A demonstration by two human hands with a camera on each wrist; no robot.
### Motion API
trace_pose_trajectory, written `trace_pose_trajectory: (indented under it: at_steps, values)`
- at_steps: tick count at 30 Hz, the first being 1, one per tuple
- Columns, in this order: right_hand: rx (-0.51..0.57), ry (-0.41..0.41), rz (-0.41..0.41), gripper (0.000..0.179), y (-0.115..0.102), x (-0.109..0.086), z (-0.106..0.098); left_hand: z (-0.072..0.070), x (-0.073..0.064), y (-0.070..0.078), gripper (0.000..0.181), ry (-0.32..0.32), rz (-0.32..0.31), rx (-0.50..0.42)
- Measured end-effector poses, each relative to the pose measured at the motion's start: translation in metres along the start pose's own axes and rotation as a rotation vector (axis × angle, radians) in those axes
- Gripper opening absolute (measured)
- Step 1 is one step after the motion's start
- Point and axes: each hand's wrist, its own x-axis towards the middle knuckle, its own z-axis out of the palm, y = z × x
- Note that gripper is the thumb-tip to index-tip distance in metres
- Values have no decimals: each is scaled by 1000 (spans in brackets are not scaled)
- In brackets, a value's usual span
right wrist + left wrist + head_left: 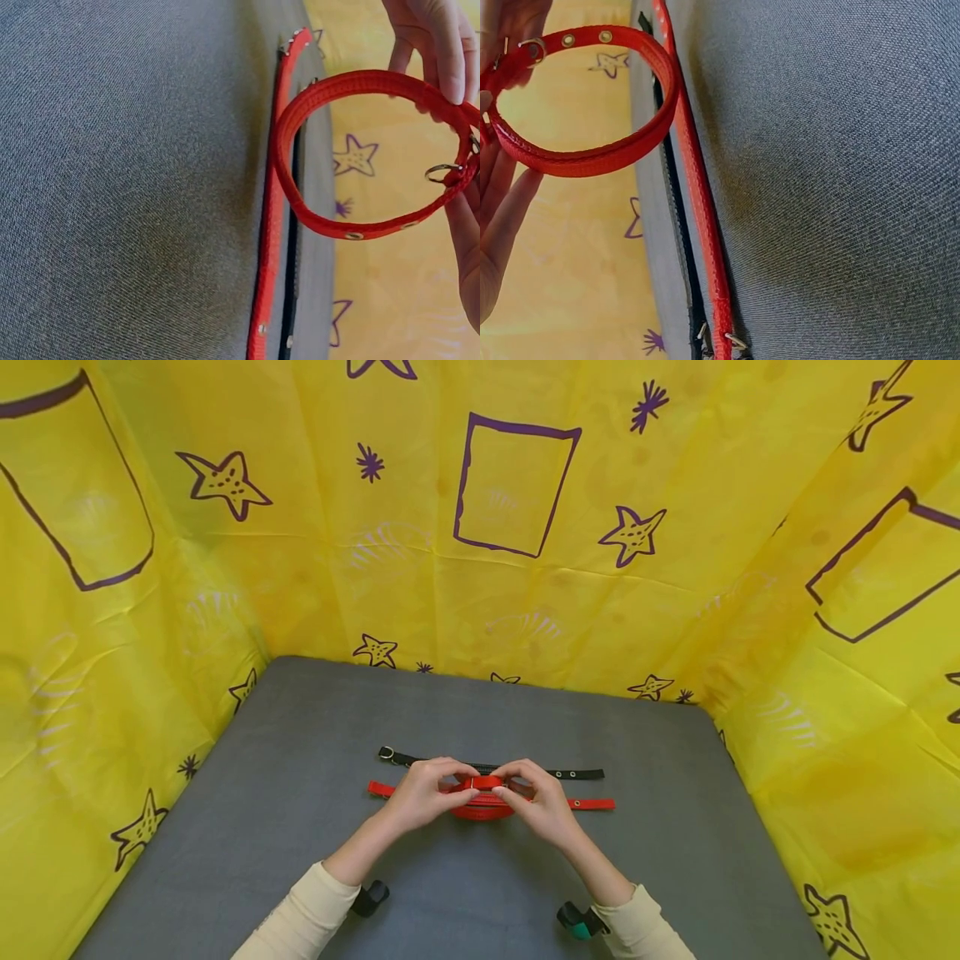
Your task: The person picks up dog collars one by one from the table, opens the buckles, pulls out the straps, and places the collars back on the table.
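Note:
A red pet collar (482,813), bent into a closed loop, is held up off the grey surface between both hands. My left hand (422,795) pinches its buckle end between thumb and fingers. Facing it, my right hand (542,804) pinches the same overlapping part from the other side. The right wrist view shows a metal D-ring (442,173) beside the buckle, and metal eyelets dot the band. Below the loop a second red collar (596,804) lies stretched out flat. Just behind that one, a black collar (579,774) lies flat, roughly parallel; the hands partly cover both.
Grey cloth (300,760) covers the work surface. Yellow fabric walls (420,585) with purple drawings stand at the back and both sides. Dark wrist devices (581,920) are strapped at the sleeve cuffs.

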Motion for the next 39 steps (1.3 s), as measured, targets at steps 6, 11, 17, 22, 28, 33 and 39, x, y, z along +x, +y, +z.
trace_pose_trajectory:
  at_steps: [6, 11, 17, 22, 28, 33, 39]
  values:
    - [83, 6, 23, 18, 5, 0, 2, 0, 1, -2, 19, 13, -7, -5]
    - [124, 21, 49, 17, 7, -1, 3, 1, 0, -3, 19, 25, -20, -17]
    - [140, 39, 47, 17, 8, -1, 6, 2, -1, -4, 19, 41, -41, -32]
    - [150, 55, 63, 17, 8, -2, 7, 1, -1, -3, 19, 55, -52, -50]
    - [172, 75, 80, 19, 8, -3, 9, 2, -2, -4, 20, 69, -60, -64]
    - [206, 95, 73, 21, 20, -4, 12, 2, -1, -4, 19, 80, -58, -87]
    - [251, 124, 66, 21, 37, -7, 16, 4, -1, -6, 19, 109, -33, -131]
